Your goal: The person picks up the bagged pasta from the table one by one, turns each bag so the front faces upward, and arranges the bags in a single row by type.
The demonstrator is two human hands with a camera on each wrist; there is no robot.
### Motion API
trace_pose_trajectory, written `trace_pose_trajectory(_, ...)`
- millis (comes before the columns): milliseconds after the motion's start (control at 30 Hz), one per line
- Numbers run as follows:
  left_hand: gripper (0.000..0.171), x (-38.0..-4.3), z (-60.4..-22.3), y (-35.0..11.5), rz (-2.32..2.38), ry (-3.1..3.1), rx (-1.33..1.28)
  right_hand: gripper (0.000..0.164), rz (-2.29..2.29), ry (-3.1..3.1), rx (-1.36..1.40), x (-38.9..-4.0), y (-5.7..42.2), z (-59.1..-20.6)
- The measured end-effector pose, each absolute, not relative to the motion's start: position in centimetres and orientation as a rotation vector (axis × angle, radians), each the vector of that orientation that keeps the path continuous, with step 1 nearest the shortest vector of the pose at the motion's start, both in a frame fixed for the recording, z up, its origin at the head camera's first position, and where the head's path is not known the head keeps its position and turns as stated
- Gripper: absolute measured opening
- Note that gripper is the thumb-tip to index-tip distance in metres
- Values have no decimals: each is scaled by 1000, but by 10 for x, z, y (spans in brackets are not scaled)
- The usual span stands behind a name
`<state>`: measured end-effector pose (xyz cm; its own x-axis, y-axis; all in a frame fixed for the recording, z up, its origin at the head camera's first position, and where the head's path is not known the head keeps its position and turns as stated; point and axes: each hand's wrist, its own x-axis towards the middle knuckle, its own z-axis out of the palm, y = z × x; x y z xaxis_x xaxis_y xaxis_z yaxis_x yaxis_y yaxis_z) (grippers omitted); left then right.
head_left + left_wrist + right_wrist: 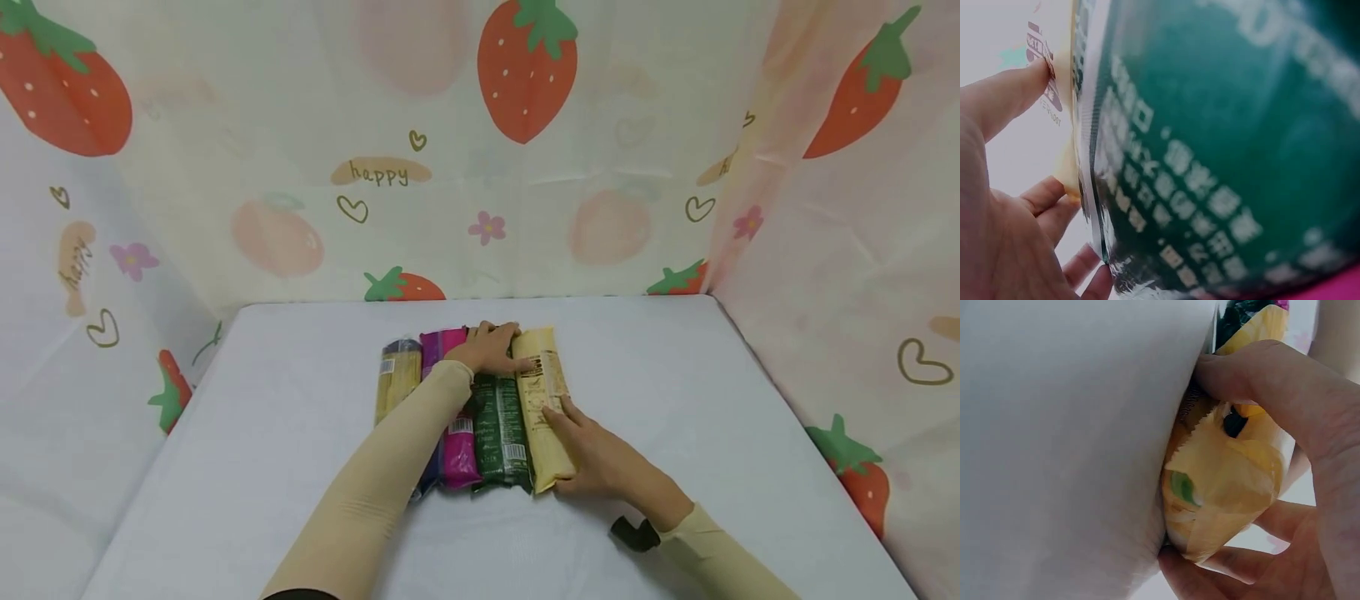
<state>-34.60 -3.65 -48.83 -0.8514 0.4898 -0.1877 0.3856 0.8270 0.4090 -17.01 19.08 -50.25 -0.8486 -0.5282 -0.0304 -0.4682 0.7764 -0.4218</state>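
Observation:
Several long packets lie side by side on the white table. A cream-yellow packet (536, 392) is at the right end, beside a dark green packet (498, 433). A magenta packet (459, 458) and a clear packet of pale pasta strands (397, 375) lie further left. My left hand (491, 346) reaches over the far ends of the green and yellow packets, its thumb touching the yellow one's face. My right hand (600, 454) grips the yellow packet's near right end; the right wrist view shows thumb and fingers around its crimped yellow end (1229, 481). My left forearm partly hides the magenta and clear packets.
The white table (675, 375) extends around the row of packets. Strawberry-printed cloth (487, 192) hangs at the back and both sides. A black strap piece (636, 533) juts from my right wrist.

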Motion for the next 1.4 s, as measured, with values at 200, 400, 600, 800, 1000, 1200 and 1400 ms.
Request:
trace_pose_trajectory(200, 74, -356, -496, -34, 579, 2706, 624, 109, -677, 2814, -779, -170, 196, -507)
trace_pose_trajectory(400, 78, -371, -506, -26, 384, 2723, 642, 109, -750, 2795, -791, -169, 200, -509)
trace_pose_trajectory(600, 75, -366, -500, -25, 382, 2718, 646, 110, -848, 2738, -757, -169, 202, -511)
trace_pose_trajectory(800, 66, -354, -485, -31, 711, 2706, 670, 109, -958, 2698, -765, -168, 208, -511)
trace_pose_trajectory(1000, 55, -352, -481, -32, 1099, 2601, 664, 107, -1094, 2643, -796, -169, 210, -512)
trace_pose_trajectory(1200, 47, -349, -479, -33, 1304, 2525, 629, 106, -1334, 2481, -813, -169, 209, -514)
trace_pose_trajectory(1400, 58, -353, -485, -37, 1467, 2414, 560, 107, -1458, 2409, -815, -169, 209, -512)
